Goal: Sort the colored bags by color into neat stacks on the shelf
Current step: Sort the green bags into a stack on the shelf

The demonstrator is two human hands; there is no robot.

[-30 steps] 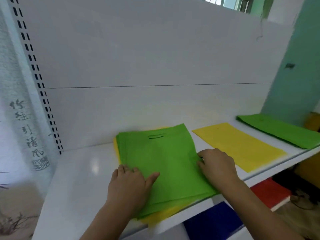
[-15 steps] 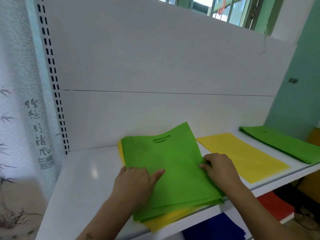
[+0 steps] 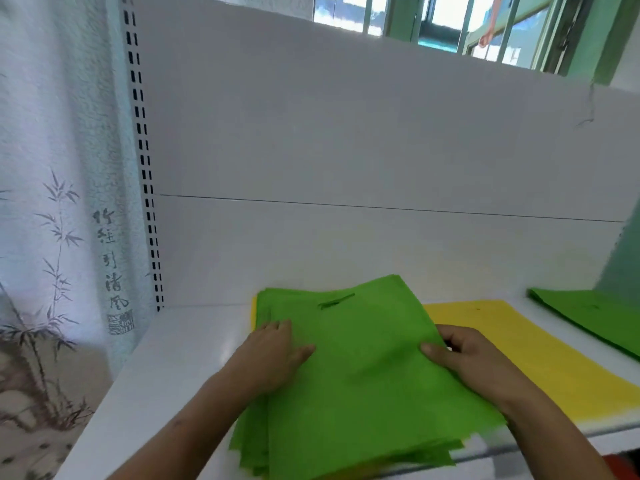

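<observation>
Since a second ago the right hand [image 3: 474,362] has rolled over: thumb now on top of the green pile [image 3: 356,368], fingers curled at its right edge, so it looks like it's pinching the top bags, though the view's a bit blurry there. Left hand [image 3: 270,358] stays flat on the pile's left side, fingers relaxed. That pile sits mid-shelf [image 3: 166,368], hanging over the front edge. Yellow bag [image 3: 554,358] lies just right of it, another green stack [image 3: 595,317] far right.
</observation>
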